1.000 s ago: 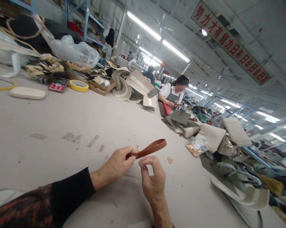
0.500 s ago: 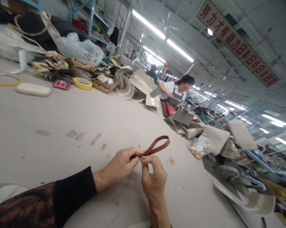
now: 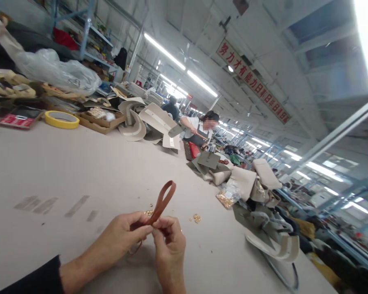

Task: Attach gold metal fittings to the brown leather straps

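Note:
A looped brown leather strap [image 3: 163,201] stands up between my two hands over the table. My left hand [image 3: 126,231] pinches its lower end, fingers closed. Touching the same end from the right, my right hand [image 3: 169,241] is closed with thumb and forefinger on the strap; any small part between the fingertips is hidden. Small gold metal pieces [image 3: 149,212] lie just behind my left fingertips, and another little pile of gold pieces [image 3: 196,218] sits to the right of my right hand.
Yellow tape [image 3: 62,119] and a cardboard box [image 3: 102,125] lie at the back left of the table [image 3: 89,163]. Beige panels [image 3: 155,116] are piled behind. At right are a bag of gold pieces [image 3: 227,199] and beige bags [image 3: 242,179]. A person [image 3: 199,128] works beyond.
The view has swung to the right and nearer the table. The strap's loop now points more upright, and both hands remain at its lower end.

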A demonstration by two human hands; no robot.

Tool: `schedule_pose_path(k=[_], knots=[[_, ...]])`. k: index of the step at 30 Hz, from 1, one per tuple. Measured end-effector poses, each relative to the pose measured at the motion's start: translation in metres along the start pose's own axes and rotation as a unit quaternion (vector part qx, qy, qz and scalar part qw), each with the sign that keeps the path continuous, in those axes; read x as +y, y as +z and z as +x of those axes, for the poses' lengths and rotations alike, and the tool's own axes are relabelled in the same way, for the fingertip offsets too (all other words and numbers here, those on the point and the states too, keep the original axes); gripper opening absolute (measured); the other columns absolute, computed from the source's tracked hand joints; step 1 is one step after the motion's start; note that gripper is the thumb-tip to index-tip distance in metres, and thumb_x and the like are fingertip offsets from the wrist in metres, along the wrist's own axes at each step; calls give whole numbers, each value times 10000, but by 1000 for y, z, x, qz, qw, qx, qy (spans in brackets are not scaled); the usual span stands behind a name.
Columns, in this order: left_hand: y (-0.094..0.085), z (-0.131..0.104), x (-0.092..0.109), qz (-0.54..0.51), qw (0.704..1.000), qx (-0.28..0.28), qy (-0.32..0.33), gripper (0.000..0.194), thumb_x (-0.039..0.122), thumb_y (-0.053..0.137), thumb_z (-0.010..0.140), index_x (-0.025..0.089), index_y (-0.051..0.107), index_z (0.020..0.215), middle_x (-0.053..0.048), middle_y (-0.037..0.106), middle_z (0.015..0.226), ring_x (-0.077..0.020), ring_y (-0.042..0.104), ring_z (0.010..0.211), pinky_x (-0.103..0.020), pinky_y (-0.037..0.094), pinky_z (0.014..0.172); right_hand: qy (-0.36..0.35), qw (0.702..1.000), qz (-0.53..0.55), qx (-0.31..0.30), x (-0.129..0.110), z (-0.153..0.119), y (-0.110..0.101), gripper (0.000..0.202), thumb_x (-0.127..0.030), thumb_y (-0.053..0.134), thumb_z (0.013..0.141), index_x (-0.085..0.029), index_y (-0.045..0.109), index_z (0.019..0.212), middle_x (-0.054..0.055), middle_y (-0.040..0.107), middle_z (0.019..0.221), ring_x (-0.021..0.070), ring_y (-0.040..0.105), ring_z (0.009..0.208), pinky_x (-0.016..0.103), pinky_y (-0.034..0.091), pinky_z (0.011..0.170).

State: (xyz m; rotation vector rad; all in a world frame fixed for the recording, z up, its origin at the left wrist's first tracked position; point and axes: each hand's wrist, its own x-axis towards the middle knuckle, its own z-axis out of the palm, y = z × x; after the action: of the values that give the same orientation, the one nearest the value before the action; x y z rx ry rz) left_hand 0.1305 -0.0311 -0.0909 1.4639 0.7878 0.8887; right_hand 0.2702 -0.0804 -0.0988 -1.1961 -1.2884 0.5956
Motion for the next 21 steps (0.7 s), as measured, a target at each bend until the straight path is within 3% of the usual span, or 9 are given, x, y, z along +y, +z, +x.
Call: schedule_pose_path(k=[4,9,17,21], knots=[[0,0,4,3,1000,-13,16,231,382,581,809,175,676,853,9,646,723,-157,590,699,-211,454,628,55,996,67,23,-7,1,3,159,-276,621,820,-173,596,940,36,674,897,179,642,846,303,522,779],[1,-4,8,6,997,-51,61,177,268,541,826,222,691,908,12,708,918,-185,642,897,-236,488,826,98,984,117,-97,-28,0,11,253,-207,597,792,-140,694,1017,65,719,934,217,662,878,343,515,849],[13,-8,-9,111,987,35,112,180,318,546,842,243,687,925,-1,716,946,-186,656,910,-208,510,808,99,972,184,-107,-19,2,8,245,-221,638,761,-127,748,958,75,733,861,238,662,817,344,513,798],[8,-3,-14,135,978,48,150,212,363,560,841,269,693,976,13,728,963,-176,674,923,-181,527,812,84,970,202,-106,-20,4,7,194,-220,640,748,-132,753,878,65,727,821,226,657,780,322,514,751]])
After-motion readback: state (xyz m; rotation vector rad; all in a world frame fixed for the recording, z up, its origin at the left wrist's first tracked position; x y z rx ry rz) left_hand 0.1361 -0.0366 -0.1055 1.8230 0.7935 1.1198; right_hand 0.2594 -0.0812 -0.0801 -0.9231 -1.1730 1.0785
